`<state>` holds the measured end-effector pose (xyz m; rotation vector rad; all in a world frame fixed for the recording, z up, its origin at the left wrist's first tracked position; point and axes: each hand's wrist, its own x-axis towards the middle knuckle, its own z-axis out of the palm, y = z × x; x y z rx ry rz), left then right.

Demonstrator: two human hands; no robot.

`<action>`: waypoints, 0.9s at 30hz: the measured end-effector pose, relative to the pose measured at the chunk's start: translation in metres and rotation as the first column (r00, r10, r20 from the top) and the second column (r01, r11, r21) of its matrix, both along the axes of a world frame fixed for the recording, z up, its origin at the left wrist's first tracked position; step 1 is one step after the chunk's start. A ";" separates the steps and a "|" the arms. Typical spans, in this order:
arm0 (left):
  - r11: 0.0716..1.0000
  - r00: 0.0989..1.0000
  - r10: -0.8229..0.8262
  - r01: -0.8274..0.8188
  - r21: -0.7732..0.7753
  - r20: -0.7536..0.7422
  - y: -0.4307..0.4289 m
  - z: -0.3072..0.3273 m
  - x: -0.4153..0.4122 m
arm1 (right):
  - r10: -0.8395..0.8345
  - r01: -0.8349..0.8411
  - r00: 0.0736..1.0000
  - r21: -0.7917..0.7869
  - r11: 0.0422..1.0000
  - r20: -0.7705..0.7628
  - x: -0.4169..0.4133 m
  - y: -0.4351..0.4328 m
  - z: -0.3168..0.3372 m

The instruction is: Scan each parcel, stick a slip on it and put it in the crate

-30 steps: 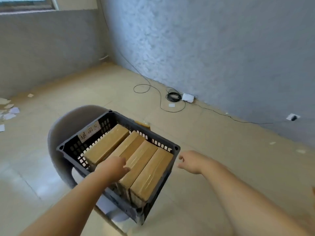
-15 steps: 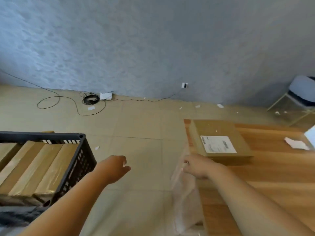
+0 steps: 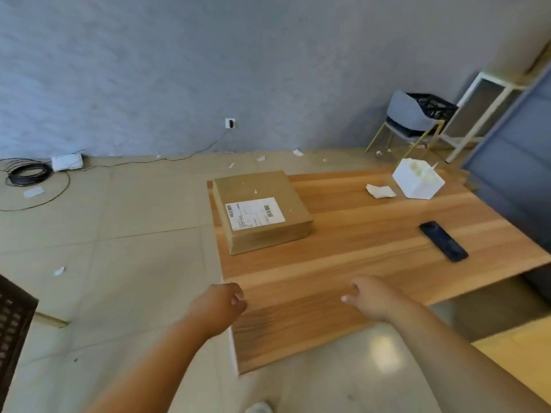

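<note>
Cardboard parcel (image 3: 262,210), centre frame, on table (image 3: 357,263): awaiting scan. Left hand (image 3: 222,305), right hand (image 3: 368,299): empty, loosely curled; forward reach needed.

Two bare forearms reach forward from the bottom of the frame, angled toward each other and not touching. The left grip (image 3: 222,304) is held back of the hand up, its fingers loosely curled under and holding nothing. The right grip (image 3: 371,299) is level with it and well apart, turned partly inward, with the thumb lifted and the fingers loosely bent, also holding nothing. Both wrists run nearly straight.
</note>
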<state>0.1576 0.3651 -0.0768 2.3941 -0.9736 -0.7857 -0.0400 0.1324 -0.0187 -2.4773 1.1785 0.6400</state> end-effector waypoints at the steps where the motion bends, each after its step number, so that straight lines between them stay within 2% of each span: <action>1: 0.999 0.999 0.021 -0.022 -0.030 -0.025 -0.011 -0.003 -0.003 | -0.011 0.011 1.000 -0.018 1.000 -0.008 -0.005 -0.010 -0.001; 7: 0.944 0.978 0.179 -0.201 -0.263 -0.103 -0.090 -0.020 -0.001 | -0.094 0.095 0.995 -0.036 0.995 0.027 0.002 -0.072 -0.007; 11: 0.896 0.945 0.307 -0.248 -0.368 0.110 -0.156 -0.023 0.025 | -0.120 0.120 0.993 -0.018 0.993 0.018 0.027 -0.118 -0.015; 13: 0.904 0.920 0.348 -0.278 -0.326 0.182 -0.186 -0.019 0.041 | -0.124 0.125 0.992 -0.025 0.992 0.008 0.040 -0.139 -0.017; 15: 0.938 0.922 0.327 -0.291 -0.188 0.207 -0.213 -0.019 0.058 | -0.108 0.108 0.994 -0.025 0.994 0.001 0.052 -0.157 -0.018; 18: 0.970 0.956 0.194 -0.221 0.105 0.218 -0.244 -0.029 0.076 | -0.102 0.102 0.994 0.005 0.995 0.030 0.067 -0.179 -0.022; 20: 0.959 0.965 0.098 -0.156 0.235 0.243 -0.256 -0.038 0.080 | -0.107 0.105 0.993 0.024 0.994 0.059 0.075 -0.190 -0.025; 22: 0.960 0.960 0.050 -0.123 0.252 0.276 -0.263 -0.045 0.078 | -0.087 0.085 0.992 0.032 0.996 0.091 0.082 -0.200 -0.029; 27: 0.993 0.958 0.008 -0.042 0.114 0.287 -0.272 -0.054 0.071 | -0.073 0.073 0.967 0.012 0.997 0.244 0.095 -0.229 -0.039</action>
